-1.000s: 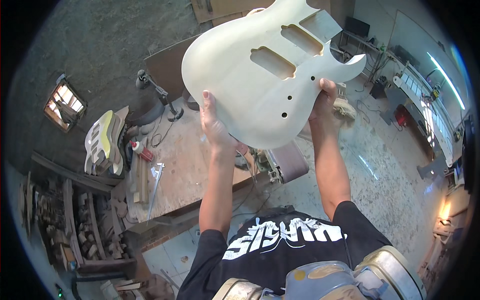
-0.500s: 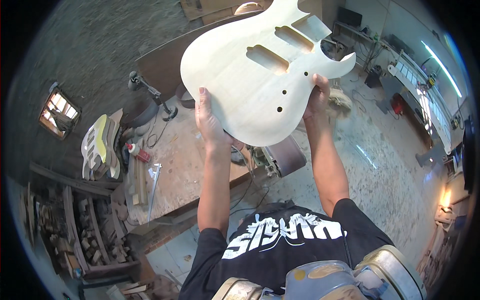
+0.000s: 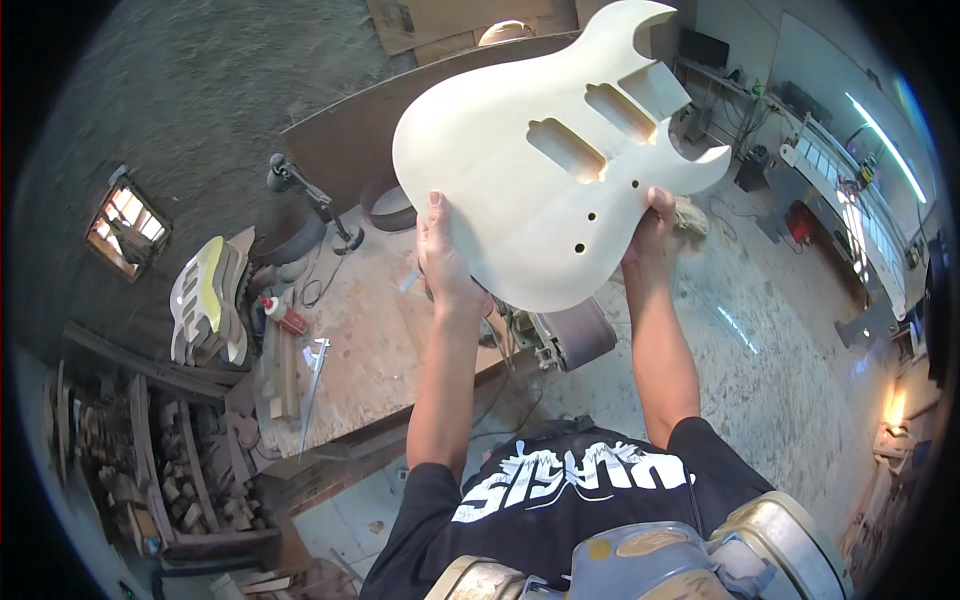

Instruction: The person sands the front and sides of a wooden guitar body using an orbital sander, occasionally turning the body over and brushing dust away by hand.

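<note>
A pale, unfinished electric guitar body [image 3: 490,170] is held up in front of me, over the edge of the workbench. Two pickup cavities, a neck pocket and several small round holes are cut into its face. My left hand [image 3: 447,262] grips the rounded lower edge, thumb lying on the face and fingers hidden behind. On the other side my right hand [image 3: 652,235] holds the waist below the lower horn, its thumb near a hole. Beneath the body sits a belt sander [image 3: 575,335] with a brown belt, partly covered by it.
The workbench [image 3: 370,350] carries a caliper [image 3: 314,385], a red glue bottle [image 3: 285,316], wood strips [image 3: 285,380], a lamp stand [image 3: 340,225] and sanding belts [image 3: 388,205]. Stacked guitar bodies [image 3: 208,300] stand at left, above a rack of wood offcuts [image 3: 185,480]. A long bench [image 3: 850,220] is at right.
In the picture, the guitar body and both hands have shifted right and slightly down. More of its upper horn now shows. Both hands keep their hold.
</note>
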The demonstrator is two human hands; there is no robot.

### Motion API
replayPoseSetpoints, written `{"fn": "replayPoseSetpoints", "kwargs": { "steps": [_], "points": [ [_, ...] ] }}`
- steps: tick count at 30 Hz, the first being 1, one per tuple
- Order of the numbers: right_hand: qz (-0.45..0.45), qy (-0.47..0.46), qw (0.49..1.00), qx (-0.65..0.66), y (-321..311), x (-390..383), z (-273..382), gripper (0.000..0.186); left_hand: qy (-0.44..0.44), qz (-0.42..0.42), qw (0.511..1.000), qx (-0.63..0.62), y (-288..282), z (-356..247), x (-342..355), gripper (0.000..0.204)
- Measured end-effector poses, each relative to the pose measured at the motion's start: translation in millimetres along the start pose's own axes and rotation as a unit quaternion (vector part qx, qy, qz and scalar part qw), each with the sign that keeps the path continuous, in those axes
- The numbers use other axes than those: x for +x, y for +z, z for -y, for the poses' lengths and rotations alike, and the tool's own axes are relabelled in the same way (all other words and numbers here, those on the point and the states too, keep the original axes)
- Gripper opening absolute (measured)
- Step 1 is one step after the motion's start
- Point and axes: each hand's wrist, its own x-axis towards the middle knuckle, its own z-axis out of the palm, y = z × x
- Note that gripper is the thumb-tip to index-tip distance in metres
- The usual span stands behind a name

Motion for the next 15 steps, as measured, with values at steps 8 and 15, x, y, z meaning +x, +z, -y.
{"fn": "replayPoseSetpoints", "kwargs": {
  "steps": [8,15],
  "points": [
    [0.003,-0.003,0.998,0.060,-8.4,-2.0,-0.6,0.076,0.016,0.027,0.999,-0.020,0.5,1.9,3.2,0.060],
    [0.041,-0.023,0.999,0.027,3.5,-2.6,10.2,0.074,-0.001,0.044,0.998,-0.045,-3.4,5.5,4.3,0.069]
  ]
}}
